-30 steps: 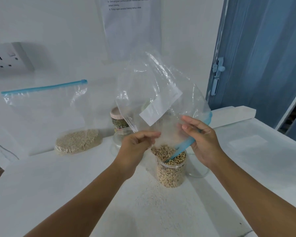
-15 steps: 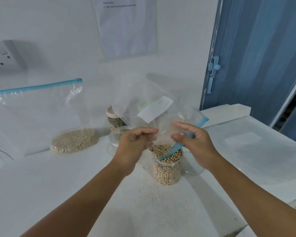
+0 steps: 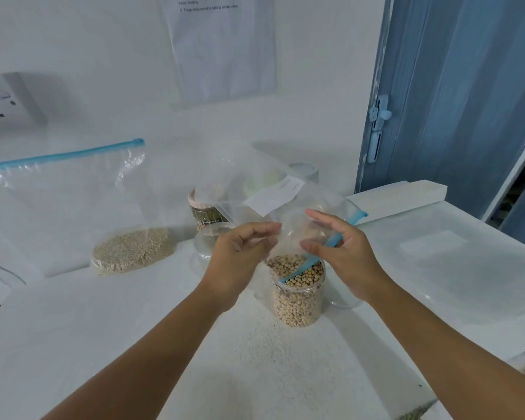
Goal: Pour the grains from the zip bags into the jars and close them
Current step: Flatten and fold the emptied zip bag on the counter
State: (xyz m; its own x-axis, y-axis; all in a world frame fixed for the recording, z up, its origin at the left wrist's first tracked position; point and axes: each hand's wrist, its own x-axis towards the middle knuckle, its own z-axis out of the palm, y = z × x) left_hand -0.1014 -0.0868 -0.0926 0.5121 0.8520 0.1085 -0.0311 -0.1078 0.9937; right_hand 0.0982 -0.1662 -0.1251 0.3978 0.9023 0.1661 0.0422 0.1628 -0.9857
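Observation:
A clear jar (image 3: 297, 301) full of pale beans stands open in the middle of the white table. Just above its mouth I hold an emptied clear zip bag (image 3: 264, 189) with a white label and a blue zip strip whose end dips into the jar. My left hand (image 3: 240, 256) grips the bag's left side with curled fingers. My right hand (image 3: 343, 253) pinches the bag near the blue strip. A second zip bag (image 3: 131, 250) with fine tan grain leans against the wall at the left.
A jar with a pink lid (image 3: 208, 212) holding dark green grain stands behind my left hand, with a clear lid (image 3: 209, 241) in front of it. Another clear lid (image 3: 343, 301) lies right of the bean jar. A white block (image 3: 406, 195) and a blue door (image 3: 467, 101) are at the right.
The emptied bag has come down from upright above the jar and crumpled lower between my hands. Both hands stayed near the jar mouth.

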